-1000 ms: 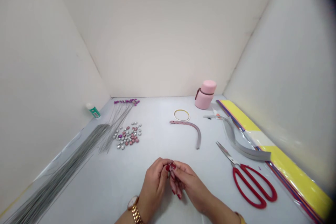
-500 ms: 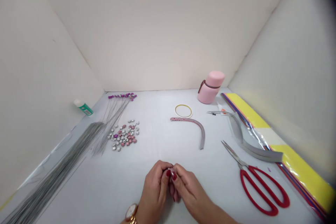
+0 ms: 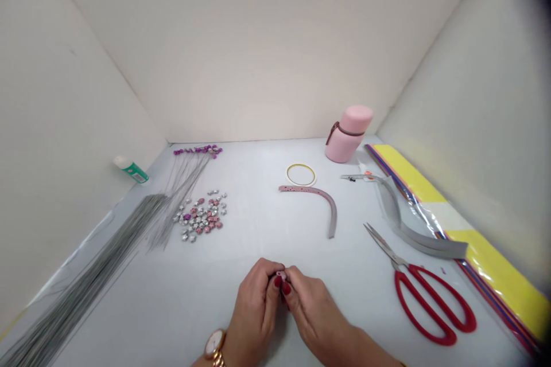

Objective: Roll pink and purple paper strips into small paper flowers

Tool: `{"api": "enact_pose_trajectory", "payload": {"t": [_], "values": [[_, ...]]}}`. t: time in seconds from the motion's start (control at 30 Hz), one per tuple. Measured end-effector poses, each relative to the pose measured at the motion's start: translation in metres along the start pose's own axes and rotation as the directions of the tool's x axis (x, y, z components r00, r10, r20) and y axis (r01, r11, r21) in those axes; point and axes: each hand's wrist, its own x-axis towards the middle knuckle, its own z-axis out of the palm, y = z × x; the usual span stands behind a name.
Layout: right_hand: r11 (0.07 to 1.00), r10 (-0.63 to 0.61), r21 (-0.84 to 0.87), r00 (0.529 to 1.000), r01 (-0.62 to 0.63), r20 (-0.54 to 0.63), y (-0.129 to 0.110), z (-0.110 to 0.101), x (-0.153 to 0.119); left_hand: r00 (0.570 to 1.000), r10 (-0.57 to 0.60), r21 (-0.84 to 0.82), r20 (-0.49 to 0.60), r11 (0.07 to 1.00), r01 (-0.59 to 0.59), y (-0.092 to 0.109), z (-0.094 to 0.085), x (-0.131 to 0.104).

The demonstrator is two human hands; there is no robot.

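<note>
My left hand (image 3: pixel 259 292) and my right hand (image 3: pixel 310 301) meet near the front of the table, fingertips together. Between them they pinch a small pink paper star (image 3: pixel 281 275), mostly covered by thumbs and fingers. Beyond the hands lies a curved bundle of pink and grey paper strips (image 3: pixel 316 192), with a roll of narrow tape (image 3: pixel 301 175) just behind it. To the left is a scattered pile of silver and pink paper stars (image 3: pixel 201 219), with one purple star (image 3: pixel 186 217) among them.
Red-handled scissors (image 3: pixel 400 264) lie at right, beside grey strips (image 3: pixel 413 235) and packs of coloured paper (image 3: pixel 482 252). A pink flask (image 3: pixel 348 135) stands behind. At left are grey wires (image 3: pixel 94 264), purple-tipped wire stems (image 3: pixel 189 175) and a green-and-white tube (image 3: pixel 132 170).
My thumbs have shifted at the fingertips, and more of the pink star shows between them. The fingers below are now tucked in. The whole view has tilted slightly.
</note>
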Motion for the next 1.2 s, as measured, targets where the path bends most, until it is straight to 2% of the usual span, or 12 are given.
{"api": "enact_pose_trajectory", "payload": {"t": [0.23, 0.67, 0.93, 1.07, 1.2], "values": [[0.994, -0.035, -0.104, 0.998, 0.030, -0.048, 0.007, 0.003, -0.002, 0.996, 0.080, 0.036, 0.039, 0.996, -0.081, 0.002, -0.001, 0.000], [0.936, -0.190, -0.323, 0.973, 0.139, -0.131, 0.008, 0.009, -0.003, 0.998, 0.047, 0.116, -0.040, 0.992, -0.042, -0.003, 0.006, -0.005], [0.907, -0.181, -0.413, 0.964, 0.086, -0.196, 0.005, 0.017, 0.001, 0.996, 0.029, 0.171, -0.086, 0.985, -0.014, -0.002, 0.008, -0.002], [0.904, -0.170, -0.419, 0.968, 0.078, -0.186, 0.007, 0.016, 0.003, 0.998, 0.040, 0.188, -0.054, 0.982, -0.029, -0.002, 0.007, 0.000], [0.893, -0.250, -0.431, 0.938, 0.128, -0.240, 0.011, 0.013, 0.005, 0.998, 0.050, 0.288, -0.026, 0.957, -0.040, -0.002, 0.002, 0.004]]}}
